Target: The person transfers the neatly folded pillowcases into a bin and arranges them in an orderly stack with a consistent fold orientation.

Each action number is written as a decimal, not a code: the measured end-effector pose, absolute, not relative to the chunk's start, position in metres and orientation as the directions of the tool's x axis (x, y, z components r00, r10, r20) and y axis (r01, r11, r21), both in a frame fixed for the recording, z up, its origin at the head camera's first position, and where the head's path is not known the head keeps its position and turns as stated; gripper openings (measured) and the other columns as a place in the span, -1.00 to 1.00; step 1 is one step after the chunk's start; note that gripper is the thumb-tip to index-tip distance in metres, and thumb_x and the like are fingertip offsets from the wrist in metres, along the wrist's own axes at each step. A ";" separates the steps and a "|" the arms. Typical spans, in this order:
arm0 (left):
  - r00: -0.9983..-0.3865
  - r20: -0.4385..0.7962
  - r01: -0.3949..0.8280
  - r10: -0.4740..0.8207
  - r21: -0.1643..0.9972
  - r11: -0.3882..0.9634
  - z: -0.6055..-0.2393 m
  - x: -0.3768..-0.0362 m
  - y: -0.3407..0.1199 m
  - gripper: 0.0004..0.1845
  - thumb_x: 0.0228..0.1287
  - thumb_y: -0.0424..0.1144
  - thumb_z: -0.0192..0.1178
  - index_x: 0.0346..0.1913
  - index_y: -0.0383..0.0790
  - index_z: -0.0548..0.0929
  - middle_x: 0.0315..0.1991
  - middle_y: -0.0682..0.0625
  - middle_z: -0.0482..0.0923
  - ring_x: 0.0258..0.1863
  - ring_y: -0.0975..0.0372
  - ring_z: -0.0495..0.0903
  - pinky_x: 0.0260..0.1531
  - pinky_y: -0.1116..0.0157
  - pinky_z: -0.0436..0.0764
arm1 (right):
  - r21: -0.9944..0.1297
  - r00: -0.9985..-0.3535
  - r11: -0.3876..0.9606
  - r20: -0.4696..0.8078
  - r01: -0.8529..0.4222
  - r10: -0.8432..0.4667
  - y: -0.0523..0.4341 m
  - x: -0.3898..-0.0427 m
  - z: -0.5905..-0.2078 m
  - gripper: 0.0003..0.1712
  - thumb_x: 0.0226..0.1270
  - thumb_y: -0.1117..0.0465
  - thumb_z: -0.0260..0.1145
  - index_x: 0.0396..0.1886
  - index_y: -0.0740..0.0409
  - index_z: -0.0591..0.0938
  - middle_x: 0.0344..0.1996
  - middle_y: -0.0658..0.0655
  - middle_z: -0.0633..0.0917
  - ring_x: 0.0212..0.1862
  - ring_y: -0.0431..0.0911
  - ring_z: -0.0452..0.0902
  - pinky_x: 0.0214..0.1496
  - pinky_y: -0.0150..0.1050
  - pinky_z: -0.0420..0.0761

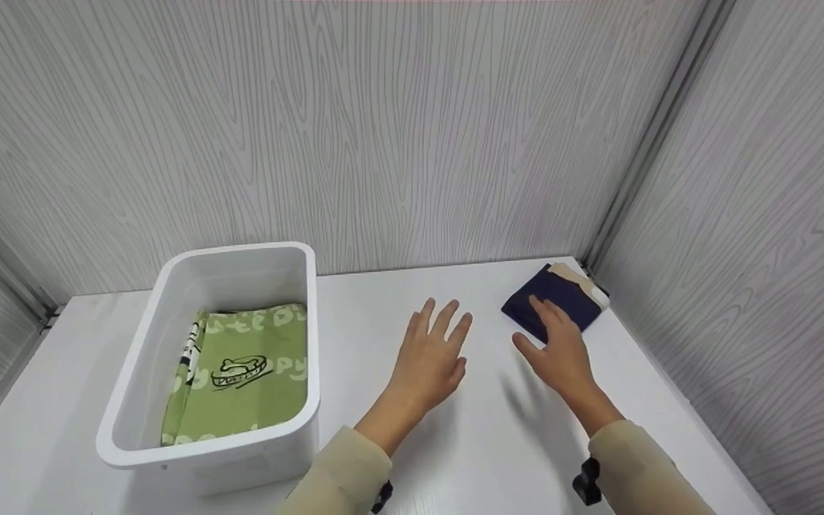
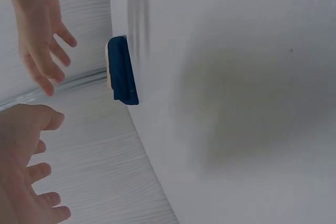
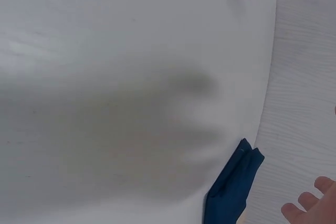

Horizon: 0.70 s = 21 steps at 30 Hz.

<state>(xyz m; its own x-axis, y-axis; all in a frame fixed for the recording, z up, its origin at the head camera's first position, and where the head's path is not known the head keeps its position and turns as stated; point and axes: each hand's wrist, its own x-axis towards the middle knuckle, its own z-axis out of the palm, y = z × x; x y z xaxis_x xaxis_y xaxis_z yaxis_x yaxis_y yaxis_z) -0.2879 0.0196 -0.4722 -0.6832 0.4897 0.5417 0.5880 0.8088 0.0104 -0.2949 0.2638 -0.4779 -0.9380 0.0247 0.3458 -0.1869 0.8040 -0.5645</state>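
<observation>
Both hands are in the air over the white table, holding nothing. My left hand [image 1: 426,365], fingers spread and palm down, hovers mid-table to the right of the bin. Over at the right, my right hand [image 1: 561,354] has loosely extended fingers that overlap a folded navy cloth [image 1: 569,304] in the head view. That cloth lies at the table's back right corner, with a beige and white part along its far edge. In the left wrist view the navy cloth [image 2: 122,72] lies apart from both hands. Folded green fabric [image 1: 254,372] with a bone-in-basket drawing and pale lettering lies inside the bin.
A white plastic bin [image 1: 315,357] with a wide rim stands on the left part of the table [image 1: 383,286]. Grey wood-grain panels [image 1: 412,136] wall the table at the back and on both sides.
</observation>
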 end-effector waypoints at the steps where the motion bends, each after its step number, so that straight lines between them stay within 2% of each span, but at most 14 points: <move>1: -0.681 0.543 0.589 0.492 0.006 0.808 -0.474 -0.290 0.022 -0.35 0.24 -0.04 0.34 0.38 -0.08 0.47 0.40 -0.15 0.36 0.39 -0.19 0.31 0.30 -0.11 0.42 | -0.562 -0.939 0.807 0.343 -0.180 0.030 0.267 -0.295 -0.479 -0.18 0.29 0.05 0.39 0.50 0.09 0.34 0.44 0.37 0.32 0.45 0.33 0.19 0.41 0.31 0.23; 14: -0.674 0.523 0.601 0.522 -0.023 0.799 -0.511 -0.301 0.062 -0.33 0.21 -0.01 0.35 0.38 -0.09 0.48 0.36 -0.12 0.42 0.33 -0.14 0.40 0.26 -0.06 0.48 | -0.551 -0.948 0.828 0.306 -0.102 0.087 0.301 -0.292 -0.505 -0.19 0.28 0.11 0.38 0.49 0.19 0.33 0.41 0.44 0.32 0.41 0.38 0.21 0.41 0.30 0.23; 21: -0.769 0.349 0.575 0.535 0.012 0.818 -0.520 -0.307 0.081 -0.33 0.33 0.07 0.24 0.45 -0.04 0.39 0.44 -0.07 0.32 0.41 -0.10 0.31 0.35 -0.03 0.38 | -0.533 -0.955 0.841 0.286 -0.094 0.075 0.306 -0.298 -0.515 -0.19 0.31 0.09 0.37 0.49 0.22 0.32 0.41 0.48 0.30 0.39 0.43 0.21 0.37 0.34 0.27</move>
<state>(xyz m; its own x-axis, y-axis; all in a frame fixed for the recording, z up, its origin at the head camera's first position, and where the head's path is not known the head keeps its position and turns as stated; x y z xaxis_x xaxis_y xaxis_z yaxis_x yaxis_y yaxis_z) -0.3074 0.0811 -0.5199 -0.7693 0.5353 0.3488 0.5749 0.8182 0.0122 -0.2979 0.3059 -0.5145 -0.9553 0.0748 0.2860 -0.0936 0.8411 -0.5327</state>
